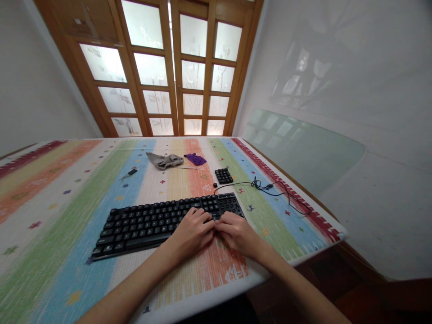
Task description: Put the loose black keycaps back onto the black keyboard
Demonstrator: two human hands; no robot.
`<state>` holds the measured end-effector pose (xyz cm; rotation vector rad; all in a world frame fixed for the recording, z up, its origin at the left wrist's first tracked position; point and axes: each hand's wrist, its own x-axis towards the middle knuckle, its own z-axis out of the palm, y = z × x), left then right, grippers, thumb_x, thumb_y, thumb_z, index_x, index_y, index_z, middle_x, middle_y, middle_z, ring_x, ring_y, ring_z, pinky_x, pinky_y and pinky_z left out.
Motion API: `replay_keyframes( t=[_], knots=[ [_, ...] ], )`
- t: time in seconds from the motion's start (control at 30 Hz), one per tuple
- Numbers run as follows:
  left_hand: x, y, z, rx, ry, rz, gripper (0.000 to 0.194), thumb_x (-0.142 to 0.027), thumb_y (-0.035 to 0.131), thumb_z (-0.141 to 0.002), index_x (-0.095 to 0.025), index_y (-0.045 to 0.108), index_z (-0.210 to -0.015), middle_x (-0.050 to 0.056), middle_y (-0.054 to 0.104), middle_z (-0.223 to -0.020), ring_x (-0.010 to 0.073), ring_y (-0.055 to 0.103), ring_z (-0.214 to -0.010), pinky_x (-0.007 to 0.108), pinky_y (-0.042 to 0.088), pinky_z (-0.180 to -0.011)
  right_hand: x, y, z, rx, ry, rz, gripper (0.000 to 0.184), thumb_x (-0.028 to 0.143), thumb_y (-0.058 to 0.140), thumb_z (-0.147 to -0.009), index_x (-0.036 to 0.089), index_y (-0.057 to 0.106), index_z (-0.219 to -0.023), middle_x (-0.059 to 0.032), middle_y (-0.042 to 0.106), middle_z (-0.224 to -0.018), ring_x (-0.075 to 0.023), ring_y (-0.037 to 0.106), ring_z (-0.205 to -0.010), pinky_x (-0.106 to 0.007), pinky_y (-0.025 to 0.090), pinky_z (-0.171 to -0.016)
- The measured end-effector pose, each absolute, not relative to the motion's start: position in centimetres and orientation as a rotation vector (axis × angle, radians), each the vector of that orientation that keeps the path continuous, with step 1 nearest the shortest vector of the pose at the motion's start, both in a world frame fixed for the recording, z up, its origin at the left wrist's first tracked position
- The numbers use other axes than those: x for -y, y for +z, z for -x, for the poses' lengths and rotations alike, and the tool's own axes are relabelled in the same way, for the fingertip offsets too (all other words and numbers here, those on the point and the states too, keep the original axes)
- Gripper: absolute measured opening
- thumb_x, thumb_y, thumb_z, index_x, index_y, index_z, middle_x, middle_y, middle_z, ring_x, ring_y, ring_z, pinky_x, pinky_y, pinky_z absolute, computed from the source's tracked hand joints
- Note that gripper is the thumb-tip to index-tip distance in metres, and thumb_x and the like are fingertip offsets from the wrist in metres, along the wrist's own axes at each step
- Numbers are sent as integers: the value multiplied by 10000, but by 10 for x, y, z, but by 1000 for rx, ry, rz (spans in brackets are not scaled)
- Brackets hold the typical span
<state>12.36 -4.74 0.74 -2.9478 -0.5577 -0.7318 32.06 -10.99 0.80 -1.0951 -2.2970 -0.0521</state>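
A black keyboard (145, 225) lies aslant on the striped tablecloth, its number pad bare of keycaps at the right end. Over its right part, near the front edge, my left hand (196, 227) rests with curled fingers. My right hand (238, 231) meets it there, fingers closed and thumb pressed in. The fingertips of both hands come together, and whatever is between them is hidden. Behind the number pad sits a block of loose black keycaps (223, 176) in rows. A single keycap (215, 185) lies just left of that block.
A grey cloth (165, 161) and a purple cloth (195, 159) lie farther back, with a thin pale stick (187, 168) before them. At left is a small black-handled tool (132, 172). The keyboard's cable (280, 191) trails right. A glass sheet (303, 148) leans by the wall.
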Motion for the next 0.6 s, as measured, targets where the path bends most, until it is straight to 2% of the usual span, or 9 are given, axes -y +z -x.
replay_keyframes(
  t=[0.17, 0.6],
  knots=[
    [48, 8, -125, 566, -724, 2944, 54, -188, 618, -888, -199, 618, -835, 42, 630, -869, 213, 546, -815, 374, 406, -745, 108, 12, -319, 2330, -51, 1073, 270, 22, 501, -909, 182, 662, -762, -43, 608, -742, -174, 524, -718, -294, 427, -622],
    [50, 9, -128, 521, -652, 2930, 65, -177, 621, -890, -188, 612, -826, 50, 605, -842, 223, 541, -827, 374, 412, -742, 107, 1, -321, 2290, -53, 1083, 292, 19, 501, -904, 180, 650, -712, -43, 608, -733, -175, 499, -719, -296, 404, -603]
  ],
)
